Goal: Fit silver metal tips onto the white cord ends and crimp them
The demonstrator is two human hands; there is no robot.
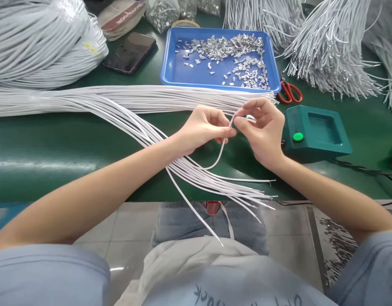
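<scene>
My left hand (208, 127) pinches a thin white cable (222, 146) that curves up from a loose bundle. At its upper end the fingertips of my right hand (261, 127) are closed on the same cable. A small shiny metal piece (251, 118) shows between the fingers of my right hand. Under my left forearm, a fan of white cables (202, 178) lies with its ends toward the table's front edge. Behind my hands, a straight bundle of white cables (145, 97) runs across the table.
A blue tray (196, 76) of small metal terminals stands behind my hands. Red-handled scissors (290, 92) and a green device (317, 131) are on the right. A phone (130, 53) and a large cable coil (46, 46) lie back left; more cable bundles (333, 51) lie back right.
</scene>
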